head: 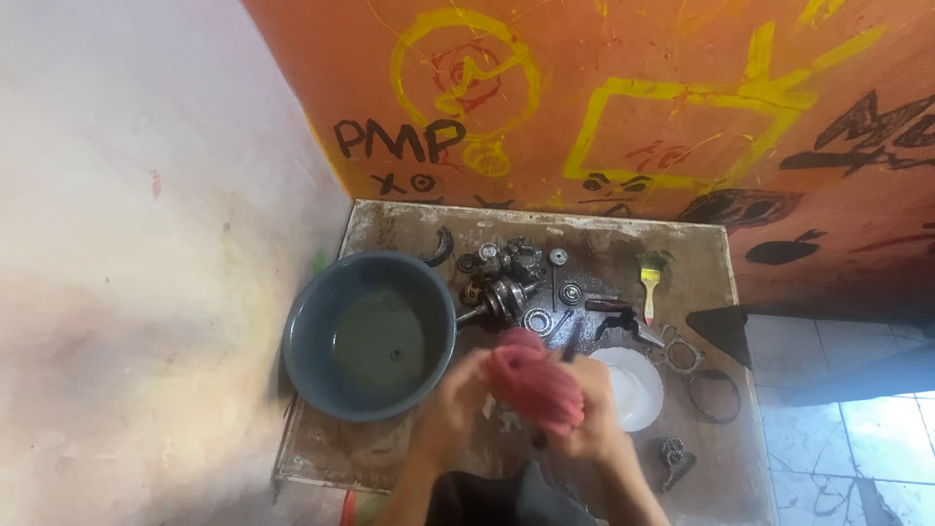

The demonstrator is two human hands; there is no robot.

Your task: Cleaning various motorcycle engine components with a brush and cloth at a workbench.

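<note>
While both hands, the left hand (456, 397) and right hand (596, 421), are closed around a red rag (534, 382), a basin (310, 336) stands just left of it and a white dish (635, 390) just right.

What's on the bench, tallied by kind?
Blue basin: 1
Red rag, held in both hands, left hand and right hand: 1
White bowl: 1
Yellow-handled brush: 1
Crankshaft assembly: 1
Loose ring bearings: about 3; the pile is blurred
Chain piece: 1
Total: about 9
</note>
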